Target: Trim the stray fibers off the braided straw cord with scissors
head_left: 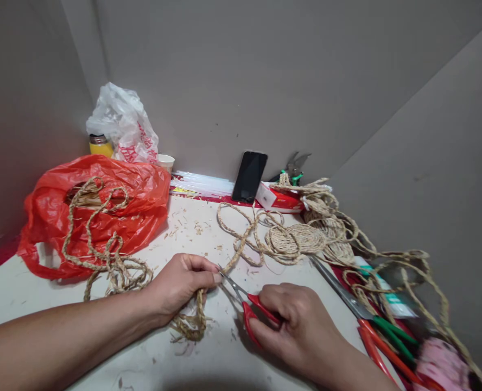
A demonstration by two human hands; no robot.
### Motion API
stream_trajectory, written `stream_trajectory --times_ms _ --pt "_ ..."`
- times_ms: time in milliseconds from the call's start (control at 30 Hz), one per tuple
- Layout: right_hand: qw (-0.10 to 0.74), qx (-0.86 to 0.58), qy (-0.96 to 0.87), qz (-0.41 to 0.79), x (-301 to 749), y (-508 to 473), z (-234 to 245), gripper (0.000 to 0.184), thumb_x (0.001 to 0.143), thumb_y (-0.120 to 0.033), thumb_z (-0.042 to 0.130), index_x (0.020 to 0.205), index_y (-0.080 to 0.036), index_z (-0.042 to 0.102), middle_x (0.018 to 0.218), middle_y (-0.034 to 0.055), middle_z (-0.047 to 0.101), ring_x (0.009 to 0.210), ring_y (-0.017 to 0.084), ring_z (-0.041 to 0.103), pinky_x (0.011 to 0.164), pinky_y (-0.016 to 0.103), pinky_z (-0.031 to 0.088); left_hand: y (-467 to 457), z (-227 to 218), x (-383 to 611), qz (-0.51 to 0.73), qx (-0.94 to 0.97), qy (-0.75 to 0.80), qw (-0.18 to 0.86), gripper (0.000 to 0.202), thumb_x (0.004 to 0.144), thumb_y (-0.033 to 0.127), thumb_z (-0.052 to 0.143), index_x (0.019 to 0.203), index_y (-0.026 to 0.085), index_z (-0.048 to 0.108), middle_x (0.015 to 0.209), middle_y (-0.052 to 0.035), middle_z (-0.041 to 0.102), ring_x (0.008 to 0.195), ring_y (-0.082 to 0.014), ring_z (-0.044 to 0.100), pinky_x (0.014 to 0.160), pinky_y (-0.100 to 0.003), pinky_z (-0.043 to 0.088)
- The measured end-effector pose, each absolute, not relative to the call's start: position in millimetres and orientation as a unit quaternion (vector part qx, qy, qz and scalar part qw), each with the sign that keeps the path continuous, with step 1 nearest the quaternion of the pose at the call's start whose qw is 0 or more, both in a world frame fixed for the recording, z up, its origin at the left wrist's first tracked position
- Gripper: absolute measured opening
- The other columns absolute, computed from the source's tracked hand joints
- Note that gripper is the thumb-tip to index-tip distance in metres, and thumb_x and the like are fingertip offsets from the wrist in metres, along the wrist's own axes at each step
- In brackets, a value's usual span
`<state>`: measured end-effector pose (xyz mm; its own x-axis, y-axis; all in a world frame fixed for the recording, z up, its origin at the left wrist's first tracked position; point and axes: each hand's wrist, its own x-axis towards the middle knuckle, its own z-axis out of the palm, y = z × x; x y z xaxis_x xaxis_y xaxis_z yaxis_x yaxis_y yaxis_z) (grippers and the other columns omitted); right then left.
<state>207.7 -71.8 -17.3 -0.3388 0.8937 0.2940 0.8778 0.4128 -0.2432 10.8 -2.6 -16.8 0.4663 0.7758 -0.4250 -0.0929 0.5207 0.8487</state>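
My left hand (188, 282) pinches a braided straw rope (241, 247) between thumb and fingertips, low over the white tabletop. One length of the rope hangs below that hand and bunches in a frayed loop (192, 328); another runs away toward the coils at the back. My right hand (293, 326) is closed around the red handles of small scissors (245, 298). The scissor blades are parted, with their tips right at the left fingertips beside the rope. Whether the blades touch the rope I cannot tell.
Left stands a red plastic bag (143, 184) with more braided rope (119, 271). A phone (249, 176) leans against the back wall. Coiled woven rope (298, 239), large shears (342, 288) and a pink roll (442, 364) lie right. Straw scraps litter the white table (224, 358).
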Motion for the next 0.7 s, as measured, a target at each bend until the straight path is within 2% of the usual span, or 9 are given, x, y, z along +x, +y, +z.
stream_trajectory --times_ms 200,433,567,700 --pt "0.196 -0.535 -0.821 0.043 209 -71 -19 0.032 0.074 -0.022 0.052 0.051 -0.02 0.029 0.045 -0.0052 0.04 0.043 0.007 0.032 0.047 0.024 0.021 -2 -17 11 0.284 0.388 0.437 0.76 0.023 0.053 0.024 0.078 0.068 0.012 0.065 0.05 0.0043 0.057 0.039 -0.0054 0.044 0.044 -0.021 0.028" --pt "0.215 -0.522 -0.824 0.043 210 -69 -27 0.033 0.08 -0.022 0.051 0.051 -0.019 0.034 0.047 -0.0041 0.041 0.044 0.008 0.035 0.047 0.024 0.023 -1 -17 12 0.303 0.369 0.43 0.766 0.024 0.054 0.024 0.078 0.071 0.012 0.065 0.05 0.005 0.056 0.038 -0.0045 0.043 0.044 -0.02 0.028" --pt "0.309 -0.544 -0.757 0.192 210 -67 -29 0.037 0.086 -0.029 0.047 0.051 -0.019 0.037 0.051 -0.0025 0.041 0.048 0.01 0.039 0.048 0.022 0.03 -2 -21 13 0.323 0.345 0.414 0.778 0.029 0.053 0.024 0.08 0.075 0.012 0.065 0.051 0.0043 0.058 0.041 -0.0045 0.044 0.045 -0.019 0.03" --pt "0.386 -0.591 -0.617 0.349 210 -64 -30 0.04 0.086 -0.045 0.053 0.057 -0.018 0.052 0.059 -0.0008 0.043 0.058 0.013 0.041 0.053 0.023 0.037 -2 -22 13 0.315 0.338 0.397 0.793 0.032 0.051 0.024 0.082 0.077 0.012 0.066 0.05 0.0037 0.058 0.042 -0.0061 0.047 0.045 -0.02 0.032"
